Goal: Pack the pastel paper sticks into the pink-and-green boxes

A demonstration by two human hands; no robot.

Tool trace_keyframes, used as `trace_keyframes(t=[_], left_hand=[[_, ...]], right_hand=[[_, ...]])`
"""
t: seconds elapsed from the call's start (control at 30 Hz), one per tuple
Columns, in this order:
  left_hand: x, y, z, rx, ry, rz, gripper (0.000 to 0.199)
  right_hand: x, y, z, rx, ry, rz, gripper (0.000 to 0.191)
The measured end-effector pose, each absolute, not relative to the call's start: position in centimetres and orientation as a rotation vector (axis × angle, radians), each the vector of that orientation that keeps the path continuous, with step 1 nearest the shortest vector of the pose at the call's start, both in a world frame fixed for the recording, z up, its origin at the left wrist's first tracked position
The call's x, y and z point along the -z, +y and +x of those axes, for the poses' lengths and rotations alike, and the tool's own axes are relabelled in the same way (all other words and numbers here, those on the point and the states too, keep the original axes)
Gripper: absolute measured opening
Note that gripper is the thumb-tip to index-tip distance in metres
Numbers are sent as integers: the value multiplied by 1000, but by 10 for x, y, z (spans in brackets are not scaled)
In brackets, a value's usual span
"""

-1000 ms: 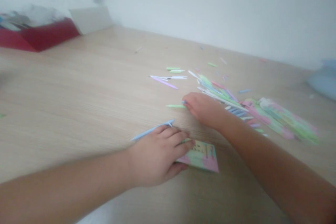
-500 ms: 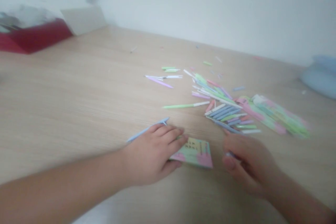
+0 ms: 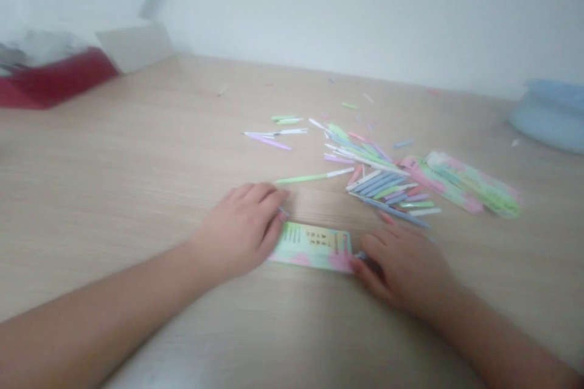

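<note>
A printed green, yellow and pink packet (image 3: 314,246) lies flat on the table between my hands. My left hand (image 3: 239,228) is closed near its left end, fingers pressed together. A small blue tip (image 3: 283,214) pokes out of those fingers, apparently the end of the blue pen; the rest is covered. At the packet's right end is my right hand (image 3: 406,264), its thumb and finger pinching a small bluish-purple piece (image 3: 360,255) too blurred to name. Just beyond my right hand lies a pile of pastel pen parts (image 3: 387,188).
A green-and-white pen (image 3: 314,176) lies beyond the packet. More loose pen parts (image 3: 274,137) are scattered farther back. Printed packets (image 3: 474,185) lie at right. A red box (image 3: 59,79) stands far left, and a light-blue object (image 3: 547,115) far right, near the wall.
My left hand has slid left off the packet and now covers the blue pen. My right hand has moved left to the packet's end. The packet has shifted slightly left and shows more.
</note>
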State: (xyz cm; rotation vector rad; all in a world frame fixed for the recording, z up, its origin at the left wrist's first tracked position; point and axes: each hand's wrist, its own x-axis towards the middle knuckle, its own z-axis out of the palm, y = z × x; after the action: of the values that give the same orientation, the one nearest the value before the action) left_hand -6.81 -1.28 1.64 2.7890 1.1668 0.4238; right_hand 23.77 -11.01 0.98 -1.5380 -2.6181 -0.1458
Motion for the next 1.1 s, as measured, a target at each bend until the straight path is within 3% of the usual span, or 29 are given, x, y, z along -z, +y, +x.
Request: trace_keyframes(t=[0.23, 0.73, 1.1], left_hand=[[-22, 15, -81, -168, 1154, 2711, 45], [-23, 7, -82, -189, 1155, 2680, 35], [-14, 9, -73, -292, 978, 2641, 41]], right_hand=[[-4, -107, 242, 99, -2486, -1710, 32], [-14, -101, 265, -54, -2614, -1542, 28], [-4, -100, 267, 142, -2382, -1502, 21]])
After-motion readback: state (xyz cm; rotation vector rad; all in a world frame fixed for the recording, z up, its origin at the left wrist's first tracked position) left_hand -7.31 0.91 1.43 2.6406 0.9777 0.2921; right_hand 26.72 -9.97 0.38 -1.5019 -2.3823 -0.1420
